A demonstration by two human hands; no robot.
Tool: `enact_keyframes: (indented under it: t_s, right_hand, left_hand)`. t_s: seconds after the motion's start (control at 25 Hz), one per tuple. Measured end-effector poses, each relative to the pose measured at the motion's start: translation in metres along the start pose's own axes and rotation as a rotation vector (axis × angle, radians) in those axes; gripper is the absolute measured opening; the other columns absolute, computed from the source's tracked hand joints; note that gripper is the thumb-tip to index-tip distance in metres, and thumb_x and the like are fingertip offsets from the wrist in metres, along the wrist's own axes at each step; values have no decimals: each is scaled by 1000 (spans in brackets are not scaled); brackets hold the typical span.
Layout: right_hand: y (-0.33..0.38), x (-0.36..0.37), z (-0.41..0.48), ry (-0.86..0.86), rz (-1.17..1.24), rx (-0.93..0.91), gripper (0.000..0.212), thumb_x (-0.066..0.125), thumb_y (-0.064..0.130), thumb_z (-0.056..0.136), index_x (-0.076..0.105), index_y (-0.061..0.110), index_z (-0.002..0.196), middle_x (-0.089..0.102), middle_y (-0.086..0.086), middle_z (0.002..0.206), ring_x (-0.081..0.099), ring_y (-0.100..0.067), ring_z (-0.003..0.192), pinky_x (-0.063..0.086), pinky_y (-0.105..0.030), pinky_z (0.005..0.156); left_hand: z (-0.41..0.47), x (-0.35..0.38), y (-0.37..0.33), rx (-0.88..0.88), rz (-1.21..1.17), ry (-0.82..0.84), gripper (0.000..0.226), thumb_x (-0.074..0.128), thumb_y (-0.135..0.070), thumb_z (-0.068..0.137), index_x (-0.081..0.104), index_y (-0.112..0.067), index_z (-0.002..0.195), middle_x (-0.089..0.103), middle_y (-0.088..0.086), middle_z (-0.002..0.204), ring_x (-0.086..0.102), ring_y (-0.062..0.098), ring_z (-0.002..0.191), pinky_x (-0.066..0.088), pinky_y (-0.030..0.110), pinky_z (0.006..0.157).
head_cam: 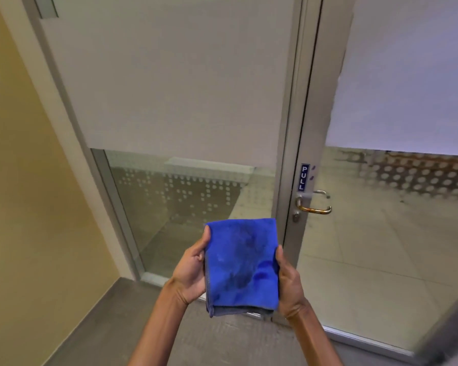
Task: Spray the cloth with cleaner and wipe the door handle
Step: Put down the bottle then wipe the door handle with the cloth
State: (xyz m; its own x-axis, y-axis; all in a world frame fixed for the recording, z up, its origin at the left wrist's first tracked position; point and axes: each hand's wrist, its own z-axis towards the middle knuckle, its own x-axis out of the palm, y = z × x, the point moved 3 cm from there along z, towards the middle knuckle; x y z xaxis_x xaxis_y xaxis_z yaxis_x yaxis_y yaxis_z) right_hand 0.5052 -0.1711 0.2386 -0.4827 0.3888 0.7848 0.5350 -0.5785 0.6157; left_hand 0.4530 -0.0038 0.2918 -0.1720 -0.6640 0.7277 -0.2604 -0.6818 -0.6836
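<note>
Both hands, left hand (pixel 193 268) and right hand (pixel 288 281), clasp the folded blue cloth (pixel 242 265) by its long edges, long axis pointing away toward the door, darker damp-looking blotches showing, door handle (pixel 313 204) up right.

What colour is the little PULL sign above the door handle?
The sign is dark blue with white letters, seen in the head view, just above the door handle.
</note>
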Motion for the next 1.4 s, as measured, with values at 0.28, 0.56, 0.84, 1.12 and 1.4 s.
enact_keyframes:
  t_s: [0.28,0.56,0.84,1.12,1.4]
  right_hand:
    - [68,-25,-38,-169,-90,-203,66,89,50,69,76,7,119,75,-17,119,73,-35,107,60,-46,85]
    - [109,-61,-34,-110,-3,-232,67,81,47,81,67,7,132,68,-19,133,65,-39,122,54,-53,97]
    - [154,-106,-20,-59,86,-135,61,66,41,95,56,2,142,59,-24,142,56,-44,131,40,-58,112]
    - [176,-141,4,-29,224,-35,67,45,55,101,45,10,151,51,-18,152,44,-37,143,19,-53,122]
    - [176,-184,31,-209,337,-136,77,79,52,79,60,8,139,61,-24,137,53,-44,128,20,-58,121]
  left_hand:
    - [73,35,25,-108,-19,125,68,47,-55,101,51,-5,148,56,16,149,53,30,140,50,46,111]
    - [140,55,42,-175,-15,177,69,38,-57,105,47,-5,150,52,15,153,48,31,143,45,46,116]
    - [209,72,54,-193,-27,241,68,38,-55,107,40,-6,154,45,16,157,41,32,148,34,48,123]
    - [265,75,61,-156,-5,184,70,33,-57,107,42,-6,154,45,17,158,42,33,147,37,47,122]
    - [334,57,12,145,907,-183,71,39,-69,94,45,-29,152,52,-7,154,52,13,139,39,43,120]
